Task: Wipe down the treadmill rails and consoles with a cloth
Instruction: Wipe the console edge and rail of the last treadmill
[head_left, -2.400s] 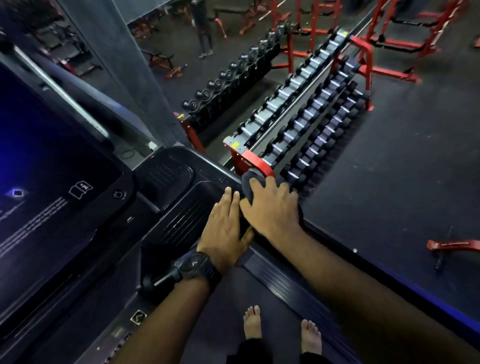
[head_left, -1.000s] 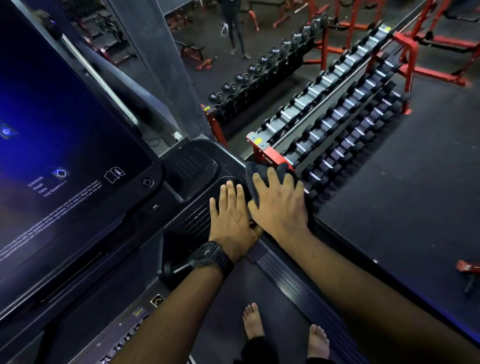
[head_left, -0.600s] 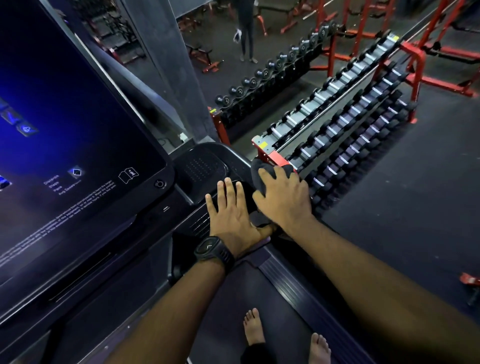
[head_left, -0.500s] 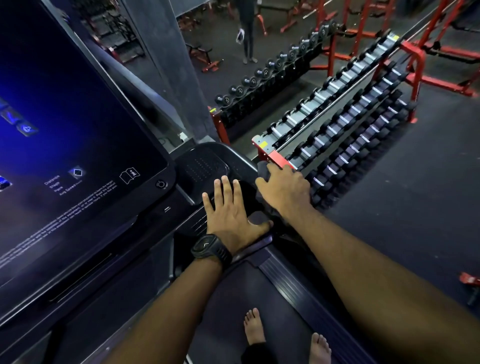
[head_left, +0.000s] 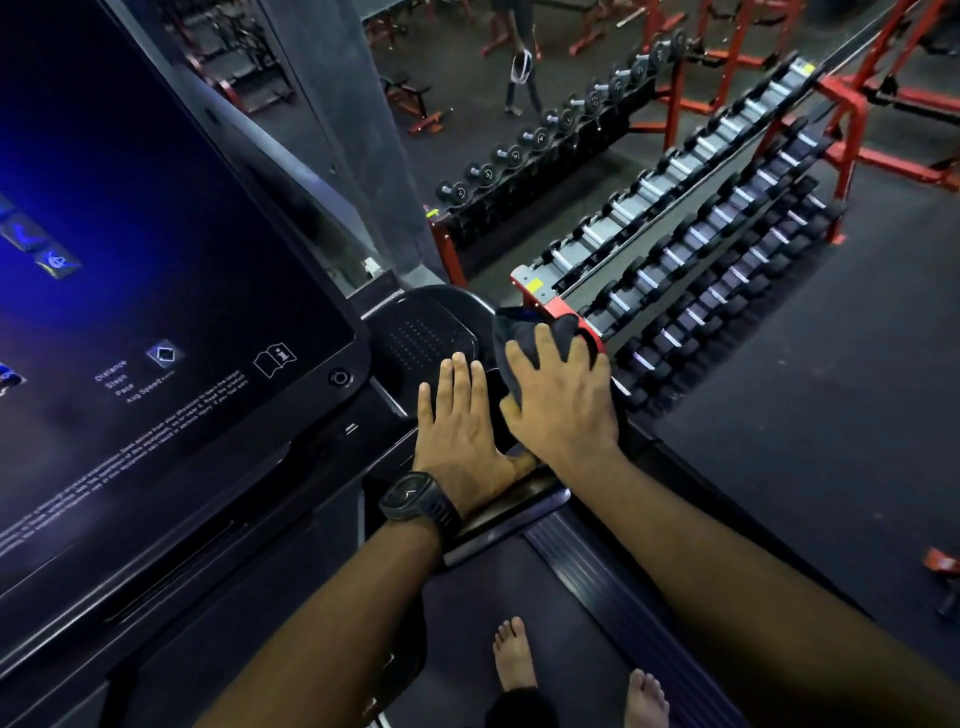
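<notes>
The lit touchscreen console (head_left: 156, 312) fills the view from 8 to 11 o'clock, blue-black with small white text along its lower edge. From 1 to 3 o'clock a red-framed dumbbell rack (head_left: 701, 249) runs diagonally across the dark gym floor. The treadmill belt (head_left: 467, 618) lies at 6 o'clock, with a ribbed side rail (head_left: 587, 577) along its right edge. At the centre, just right of the screen, sits the console's dotted tray (head_left: 426, 338). The right hand (head_left: 563, 400) lies spread on a dark cloth (head_left: 522, 327) at the console's right end; its fingers (head_left: 543, 345) are splayed and nearly straight, pressing down rather than clenching. The cloth bunches out at 12 o'clock from that hand. The left hand (head_left: 462, 441) rests flat just beside it at 9 o'clock, fingers (head_left: 457, 379) straight and together, grasping nothing. A black watch (head_left: 418, 501) wraps the left wrist. Two bare feet (head_left: 514, 654) stand on the belt.
</notes>
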